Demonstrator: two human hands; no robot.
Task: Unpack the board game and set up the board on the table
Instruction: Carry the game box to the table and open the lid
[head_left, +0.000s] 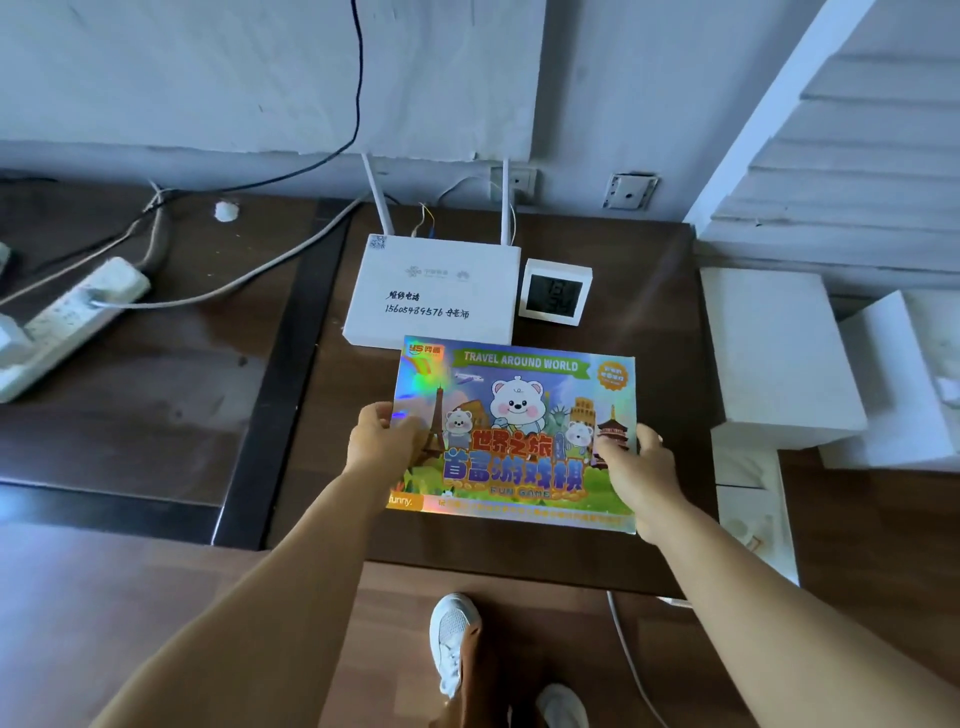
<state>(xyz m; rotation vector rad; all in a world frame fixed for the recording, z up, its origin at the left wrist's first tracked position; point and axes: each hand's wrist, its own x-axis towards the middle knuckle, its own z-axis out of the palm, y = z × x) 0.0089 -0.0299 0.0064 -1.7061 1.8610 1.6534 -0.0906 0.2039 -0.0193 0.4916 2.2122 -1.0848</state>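
From the head camera we see our left hand (376, 436) and right hand (636, 470) gripping the side edges of a flat, rectangular board game box (514, 431), thumbs curled over its glossy, holographic lid. We hold it above the near part of a dark wooden table (660, 364), just in front of a white router (431, 291) with two upright antennas. A small square white clock (556, 291) sits beside the router; white foam blocks (774, 358) lie to the right. A white power strip (67, 322) rests on the lower surface to the left. The lid reads "TRAVEL AROUND WORLD" and "FUN GAME".
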